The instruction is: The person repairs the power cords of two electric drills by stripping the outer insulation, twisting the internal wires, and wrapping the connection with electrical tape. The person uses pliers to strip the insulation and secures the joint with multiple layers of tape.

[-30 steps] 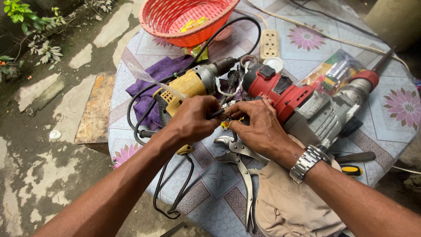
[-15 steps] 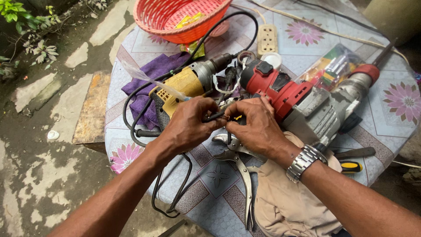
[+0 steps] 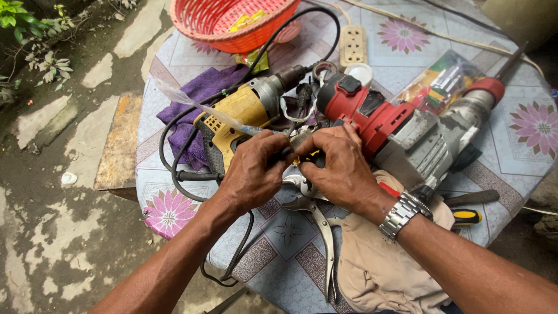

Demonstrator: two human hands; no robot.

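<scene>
Two hands meet at table centre. Left hand (image 3: pixel 256 171) has fingers curled, pinching a small dark part (image 3: pixel 283 152); the part sits between both hands, just in front of the yellow drill (image 3: pixel 244 113). Right hand (image 3: pixel 340 166) has fingers bent and pressed together on the same part; what the part is, cannot tell. A steel watch (image 3: pixel 404 214) is on the right wrist.

Count: two power tools. One yellow drill lies left, touching one purple cloth (image 3: pixel 200 96). One red-and-grey hammer drill (image 3: pixel 401 125) lies right, just behind the right hand. One black cord (image 3: pixel 180 168) loops from the yellow drill off the table edge. One pair of pliers (image 3: pixel 319 227) lies under the hands, handles toward the camera. One beige cloth (image 3: pixel 378 273) sits under the right forearm. One screwdriver (image 3: pixel 468 217) with a yellow-black handle lies near the watch. One red basket (image 3: pixel 232 23) stands at the far edge. One cream power strip (image 3: pixel 353 45) lies beside the basket. One clear packet (image 3: pixel 442 84) of small coloured bits lies behind the hammer drill. One round table (image 3: pixel 511 157) with a floral cover bears everything.
</scene>
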